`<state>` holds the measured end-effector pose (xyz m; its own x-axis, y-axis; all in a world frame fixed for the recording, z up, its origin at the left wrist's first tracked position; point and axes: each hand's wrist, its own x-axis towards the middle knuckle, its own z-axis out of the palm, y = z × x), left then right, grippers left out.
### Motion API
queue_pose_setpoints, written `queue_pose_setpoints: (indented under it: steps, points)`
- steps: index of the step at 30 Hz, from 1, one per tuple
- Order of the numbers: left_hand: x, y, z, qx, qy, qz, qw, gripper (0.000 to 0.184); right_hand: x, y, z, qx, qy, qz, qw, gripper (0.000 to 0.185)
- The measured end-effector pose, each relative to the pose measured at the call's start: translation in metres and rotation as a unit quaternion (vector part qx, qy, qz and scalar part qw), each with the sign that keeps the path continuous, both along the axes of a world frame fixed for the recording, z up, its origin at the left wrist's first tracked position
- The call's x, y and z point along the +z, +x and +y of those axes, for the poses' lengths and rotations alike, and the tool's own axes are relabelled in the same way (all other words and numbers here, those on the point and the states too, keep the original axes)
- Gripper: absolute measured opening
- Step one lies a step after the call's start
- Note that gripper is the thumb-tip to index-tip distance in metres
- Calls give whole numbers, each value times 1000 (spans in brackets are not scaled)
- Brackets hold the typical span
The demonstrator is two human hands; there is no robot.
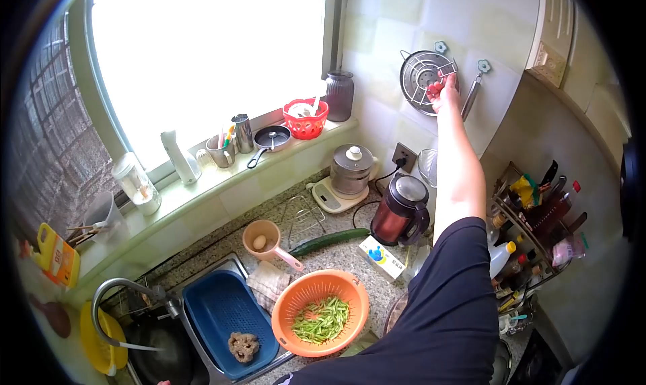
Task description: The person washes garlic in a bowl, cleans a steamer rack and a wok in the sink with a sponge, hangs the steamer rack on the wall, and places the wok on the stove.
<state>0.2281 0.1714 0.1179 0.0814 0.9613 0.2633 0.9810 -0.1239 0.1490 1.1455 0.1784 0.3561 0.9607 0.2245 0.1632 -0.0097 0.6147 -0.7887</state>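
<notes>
My right hand is raised to the tiled wall, its fingers closed on the wire edge of a round metal steaming rack. The rack hangs flat against the wall beside flower-shaped hooks. Just right of the hand hangs a long metal-handled utensil. Of my left hand, only a small pink bit shows at the bottom edge near the sink, and what its fingers do is hidden.
An orange colander holds cut green strips. Left of it, a blue basket with a brown lump sits in the sink. A red kettle, a cucumber and a pink ladle with eggs stand on the counter. A bottle rack is at right.
</notes>
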Motion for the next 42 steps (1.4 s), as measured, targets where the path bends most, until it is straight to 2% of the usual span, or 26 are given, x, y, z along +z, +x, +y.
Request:
queue_pose_setpoints:
  steps: [9,13,15,17,18,19,20,21,22,23,24,27,28,29,30,31,32,33,34,35,36,37,38,39,40,42]
  points:
    - [3,17,5,-45,-9,2,999,21,-4,10,3,6,-9,-58,998,42]
    - [1,15,4,-39,-10,3,999,23,-1,12,6,-30,-25,-4,999,42]
    - [-4,9,3,-33,-17,4,999,26,-6,17,3,-33,-21,-19,999,41]
    - [-78,-63,21,-98,10,-46,994,19,-12,28,4,-9,-10,-27,1000,37]
    - [-68,-45,13,-65,48,-77,994,17,-21,58,6,-6,25,-4,1000,31]
    - [-69,-52,10,-58,16,-102,993,24,-38,87,3,65,-11,-58,996,25]
    - [-45,-30,0,-3,20,-127,992,19,-62,152,2,136,-3,-42,990,25]
    - [-47,-34,-4,2,25,-155,988,18,-64,88,7,16,-52,-30,998,35]
    - [-41,-36,-10,46,-6,-225,973,18,-72,81,8,98,-6,44,994,43]
    - [-64,-61,-17,63,-4,-230,971,19,-84,75,14,105,-49,99,988,45]
    - [-63,-68,-29,102,-20,-272,957,20,-109,76,25,6,-77,102,992,46]
    - [-71,-95,-69,283,-124,-169,936,32,-147,-151,32,125,-126,-64,982,32]
    - [-77,-108,-80,311,-189,-163,917,38,-165,-221,31,297,-123,-144,936,29]
    - [-92,-122,-92,331,-252,-158,896,44,-169,-319,27,371,-163,-185,895,31]
    - [-113,-140,-103,325,-292,-176,882,48,-188,-376,24,441,-241,-252,827,30]
    - [-127,-149,-114,285,-328,-194,880,48,-187,-451,15,545,-288,-277,737,30]
    - [-125,-142,-117,311,-352,-281,837,46,-220,-487,16,540,-390,-445,599,36]
    - [-122,-135,-117,334,-372,-365,785,45,-232,-543,8,630,-387,-406,537,39]
    - [-132,-146,-120,320,-363,-405,776,42,-261,-582,6,684,-384,-407,467,38]
    - [-149,-157,-122,304,-353,-445,765,39,-285,-615,4,656,-351,-532,404,41]
    - [-160,-166,-121,279,-320,-484,765,34,-303,-647,8,634,-360,-584,358,46]
    - [-173,-175,-117,278,-324,-525,736,30,-324,-673,13,608,-368,-631,310,52]
    - [-181,-180,-113,225,-323,-637,663,28,-366,-689,17,533,-422,-658,324,58]
    - [-172,-177,-104,203,-330,-738,553,28,-400,-706,23,452,-472,-679,335,65]
    - [-181,-180,-96,205,-343,-754,521,33,-412,-721,27,425,-575,-639,284,73]
    - [-188,-178,-84,191,-401,-759,477,40,-440,-734,37,436,-647,-582,228,78]
